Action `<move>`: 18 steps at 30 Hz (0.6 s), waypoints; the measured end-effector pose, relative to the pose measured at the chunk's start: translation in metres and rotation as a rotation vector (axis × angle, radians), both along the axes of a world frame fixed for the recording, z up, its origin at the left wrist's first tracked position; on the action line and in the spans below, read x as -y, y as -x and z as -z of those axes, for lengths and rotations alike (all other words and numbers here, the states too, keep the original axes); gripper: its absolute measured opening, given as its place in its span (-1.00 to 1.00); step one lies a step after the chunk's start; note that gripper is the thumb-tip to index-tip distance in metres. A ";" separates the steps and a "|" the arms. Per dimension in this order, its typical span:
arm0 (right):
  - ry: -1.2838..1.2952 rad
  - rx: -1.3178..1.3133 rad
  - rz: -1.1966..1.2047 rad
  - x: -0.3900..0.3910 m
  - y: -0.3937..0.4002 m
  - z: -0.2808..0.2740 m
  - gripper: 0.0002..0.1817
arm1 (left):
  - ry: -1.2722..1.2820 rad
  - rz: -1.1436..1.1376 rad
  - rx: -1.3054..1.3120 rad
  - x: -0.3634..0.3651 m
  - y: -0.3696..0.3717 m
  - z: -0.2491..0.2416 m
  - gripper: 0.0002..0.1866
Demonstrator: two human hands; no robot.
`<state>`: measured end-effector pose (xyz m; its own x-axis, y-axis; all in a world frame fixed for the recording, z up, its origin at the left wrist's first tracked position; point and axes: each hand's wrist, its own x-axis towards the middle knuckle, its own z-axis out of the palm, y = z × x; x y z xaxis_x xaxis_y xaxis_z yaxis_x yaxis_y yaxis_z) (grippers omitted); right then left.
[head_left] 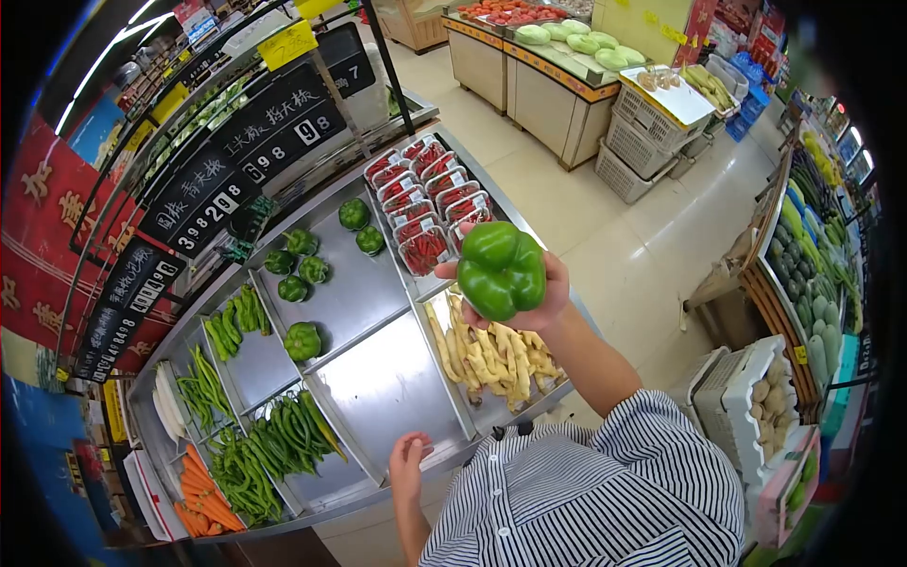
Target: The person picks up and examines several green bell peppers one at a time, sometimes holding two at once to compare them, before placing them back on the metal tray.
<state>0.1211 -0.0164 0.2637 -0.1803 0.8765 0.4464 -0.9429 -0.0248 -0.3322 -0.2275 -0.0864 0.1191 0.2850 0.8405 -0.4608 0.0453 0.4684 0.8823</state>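
A large green bell pepper (501,271) rests in my right hand (556,300), whose fingers wrap round it from below and behind. It is held up over the display, above the ginger (501,354) and beside the packs of red chillies (420,213). My left hand (409,460) hangs low at the near edge of the metal display (378,378), its fingers partly curled and apart, holding nothing. Several more green bell peppers (302,341) lie in the metal compartments farther left.
Long green peppers (298,435), carrots (203,496) and white radishes (168,402) fill compartments at the left. Price boards (236,170) stand behind the display. Stacked crates (635,142) are across the aisle, and a vegetable shelf (775,283) with a potato box (770,406) stands right.
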 end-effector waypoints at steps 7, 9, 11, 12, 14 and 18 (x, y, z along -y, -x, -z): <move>-0.007 -0.082 -0.014 0.022 -0.019 -0.003 -0.13 | -0.019 -0.001 -0.015 0.010 -0.017 -0.003 -0.76; -0.061 -0.101 -0.064 0.024 -0.024 -0.002 -0.18 | -0.024 0.021 -0.020 0.014 -0.022 -0.003 -0.77; -0.079 -0.131 -0.094 0.026 -0.026 -0.001 -0.21 | -0.017 0.032 -0.021 0.017 -0.026 -0.002 -0.77; -0.070 -0.151 -0.099 0.027 -0.027 0.000 -0.22 | -0.013 0.038 -0.020 0.018 -0.028 -0.002 -0.76; -0.058 -0.190 -0.107 0.030 -0.026 0.000 -0.22 | -0.016 0.040 -0.022 0.021 -0.031 -0.002 -0.76; -0.055 -0.265 -0.117 0.033 -0.025 -0.003 -0.21 | -0.015 0.039 -0.018 0.025 -0.036 -0.001 -0.75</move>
